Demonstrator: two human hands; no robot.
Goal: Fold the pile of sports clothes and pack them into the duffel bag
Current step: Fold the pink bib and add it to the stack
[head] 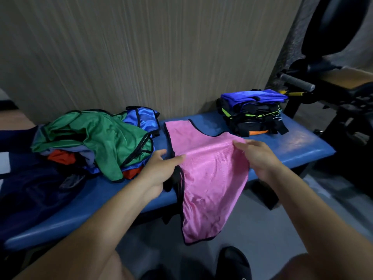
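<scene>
Setting: striped beige wall panel (121,47) fills the upper frame; a blue padded bench (292,146) runs across the middle, with dark gym equipment (333,93) at the upper right and grey floor below.
Pink vest: a pink mesh vest (210,170) with black trim lies at frame centre, its upper part flat on the bench, its lower part hanging over the near edge toward the floor.
Left hand: the left hand (159,170) is at the vest's left edge, thumb on top of the pink cloth and fingers seemingly under the bunched black trim, so it pinches that edge.
Right hand: the right hand (256,156) lies on the vest's right edge, fingers fairly straight and pressing on the fabric; whether any cloth is caught beneath them I cannot tell.
Unfolded pile: a loose heap (96,142) of green, blue and orange garments sits on the bench at left centre, just beside the vest.
Folded stack: a neat stack (252,112) topped in blue stands at the bench's far right, apart from the vest.
Duffel bag: a dark navy shape (34,199) at lower left may be the bag; too dim to be sure.
Step in hand: folding the pink vest, judged about midway through the pile.
Next move: likely lifting the hanging part onto the bench and folding it over, edges kept aligned since the slick mesh can slide.
</scene>
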